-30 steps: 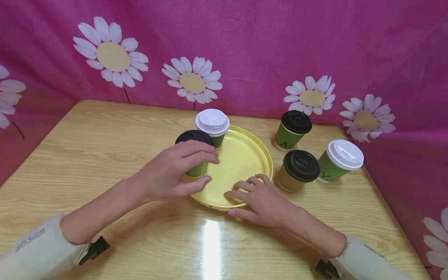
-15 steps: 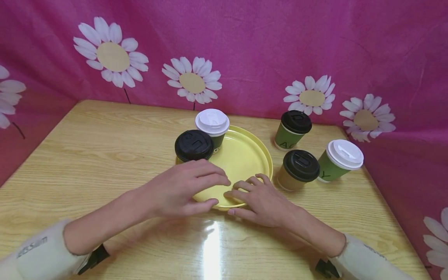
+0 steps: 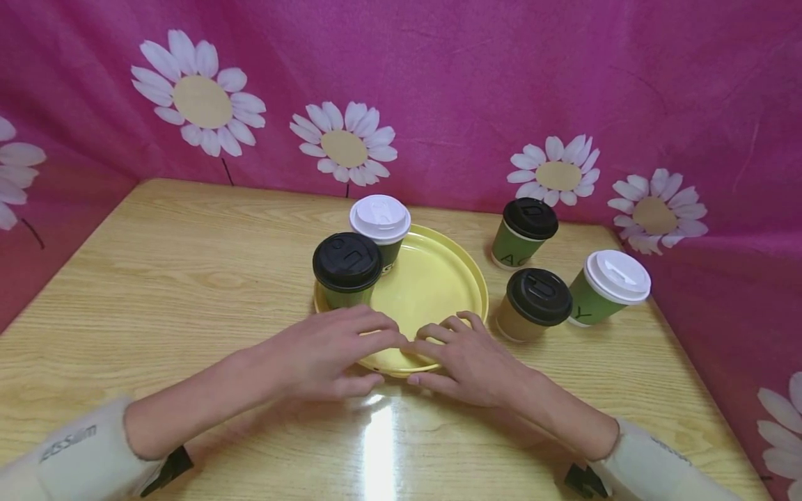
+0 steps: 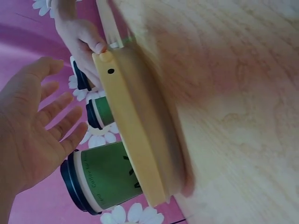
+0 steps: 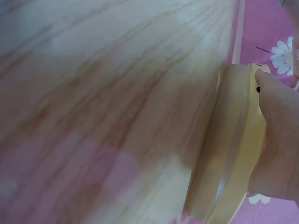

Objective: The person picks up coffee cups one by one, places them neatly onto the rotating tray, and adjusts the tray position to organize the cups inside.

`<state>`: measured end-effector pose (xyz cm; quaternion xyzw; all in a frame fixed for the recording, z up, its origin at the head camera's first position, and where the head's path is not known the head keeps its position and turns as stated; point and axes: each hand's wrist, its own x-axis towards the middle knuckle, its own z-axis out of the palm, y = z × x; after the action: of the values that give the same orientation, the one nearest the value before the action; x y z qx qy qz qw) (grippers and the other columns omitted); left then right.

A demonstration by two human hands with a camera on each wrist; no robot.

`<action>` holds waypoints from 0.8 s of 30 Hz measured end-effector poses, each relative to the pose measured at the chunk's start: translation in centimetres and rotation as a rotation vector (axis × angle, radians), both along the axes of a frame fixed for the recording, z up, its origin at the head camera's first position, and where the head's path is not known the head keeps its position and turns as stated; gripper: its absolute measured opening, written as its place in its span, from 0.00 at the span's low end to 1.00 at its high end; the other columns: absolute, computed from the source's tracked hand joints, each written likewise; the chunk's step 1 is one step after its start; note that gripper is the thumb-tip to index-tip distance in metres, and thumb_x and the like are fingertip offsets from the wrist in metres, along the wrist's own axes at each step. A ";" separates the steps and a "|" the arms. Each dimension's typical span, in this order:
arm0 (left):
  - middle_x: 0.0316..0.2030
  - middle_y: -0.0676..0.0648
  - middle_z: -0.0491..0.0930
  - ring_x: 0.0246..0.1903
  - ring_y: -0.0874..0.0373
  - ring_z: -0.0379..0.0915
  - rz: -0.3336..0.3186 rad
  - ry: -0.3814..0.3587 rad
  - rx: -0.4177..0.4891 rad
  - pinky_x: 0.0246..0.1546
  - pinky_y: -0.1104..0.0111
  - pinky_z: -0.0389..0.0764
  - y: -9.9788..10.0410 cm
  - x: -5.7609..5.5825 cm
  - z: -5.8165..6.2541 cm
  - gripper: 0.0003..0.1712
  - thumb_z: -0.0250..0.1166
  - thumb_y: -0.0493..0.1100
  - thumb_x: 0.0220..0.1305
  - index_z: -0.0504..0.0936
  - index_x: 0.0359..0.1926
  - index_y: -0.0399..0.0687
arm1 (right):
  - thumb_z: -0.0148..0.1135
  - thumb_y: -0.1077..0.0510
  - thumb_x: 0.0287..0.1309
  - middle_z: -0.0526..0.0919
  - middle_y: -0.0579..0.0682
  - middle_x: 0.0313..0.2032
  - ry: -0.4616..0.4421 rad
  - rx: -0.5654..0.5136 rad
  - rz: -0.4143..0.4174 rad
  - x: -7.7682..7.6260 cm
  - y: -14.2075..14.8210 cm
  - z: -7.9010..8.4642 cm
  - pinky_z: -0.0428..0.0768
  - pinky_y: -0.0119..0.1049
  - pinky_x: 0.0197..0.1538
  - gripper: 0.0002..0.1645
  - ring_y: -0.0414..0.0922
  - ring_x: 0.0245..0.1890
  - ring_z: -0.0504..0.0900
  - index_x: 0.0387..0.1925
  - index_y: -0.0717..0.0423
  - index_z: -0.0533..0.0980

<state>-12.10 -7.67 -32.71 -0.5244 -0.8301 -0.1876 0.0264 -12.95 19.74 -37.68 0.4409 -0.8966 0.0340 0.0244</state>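
A round yellow tray [image 3: 432, 278] with a raised rim rests on the wooden table. My right hand [image 3: 476, 358] pinches its front right rim, thumb outside and fingers over the inside; the right wrist view shows the thumb against the rim of the tray [image 5: 238, 140]. My left hand [image 3: 335, 351] is over the front left rim, fingers loosely spread and holding nothing; in the left wrist view this hand [image 4: 42, 116] is apart from the tray. On the tray's left side stand a black-lidded green paper coffee cup [image 3: 347, 268] and, behind it, a white-lidded coffee cup [image 3: 381, 223].
Right of the tray stand three more lidded coffee cups: a green one with a black lid [image 3: 523, 233] at the back, a brown one with a black lid [image 3: 535, 303] close by the rim, and a white-lidded green one [image 3: 608, 289]. A pink flowered cloth [image 3: 438, 90] hangs behind the table.
My left hand has let go of the black-lidded green cup and come down and toward the tray's front rim. The right hand and the cups have stayed put.
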 end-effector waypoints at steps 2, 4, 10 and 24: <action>0.55 0.51 0.76 0.54 0.56 0.72 0.002 0.003 -0.007 0.57 0.61 0.75 0.0 0.0 -0.3 0.25 0.69 0.48 0.63 0.77 0.60 0.51 | 0.45 0.29 0.69 0.79 0.43 0.55 -0.003 -0.003 0.001 0.0 0.0 0.0 0.65 0.56 0.60 0.32 0.49 0.51 0.76 0.65 0.36 0.74; 0.55 0.51 0.76 0.54 0.56 0.72 0.013 0.006 -0.020 0.56 0.61 0.75 0.0 0.0 -0.5 0.25 0.69 0.48 0.63 0.77 0.59 0.51 | 0.45 0.29 0.69 0.79 0.43 0.54 -0.006 -0.007 0.001 0.0 -0.1 0.0 0.65 0.56 0.60 0.31 0.49 0.50 0.76 0.63 0.36 0.75; 0.54 0.50 0.75 0.53 0.54 0.71 0.057 -0.008 -0.072 0.53 0.59 0.76 0.1 0.0 -1.2 0.24 0.68 0.48 0.62 0.78 0.59 0.52 | 0.46 0.28 0.68 0.79 0.42 0.54 -0.013 -0.016 -0.007 0.0 -0.2 0.0 0.64 0.55 0.60 0.30 0.48 0.51 0.75 0.62 0.35 0.76; 0.53 0.51 0.76 0.53 0.55 0.72 0.054 -0.035 -0.090 0.57 0.61 0.74 0.2 -0.3 -3.1 0.25 0.65 0.45 0.65 0.76 0.62 0.48 | 0.46 0.29 0.68 0.80 0.42 0.54 0.003 -0.021 -0.008 0.0 -0.2 -0.2 0.65 0.55 0.60 0.30 0.48 0.50 0.75 0.61 0.35 0.76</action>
<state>-12.42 -7.50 -35.77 -0.4992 -0.8518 -0.1585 -0.0064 -12.96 19.57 -37.85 0.4371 -0.8979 0.0425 0.0306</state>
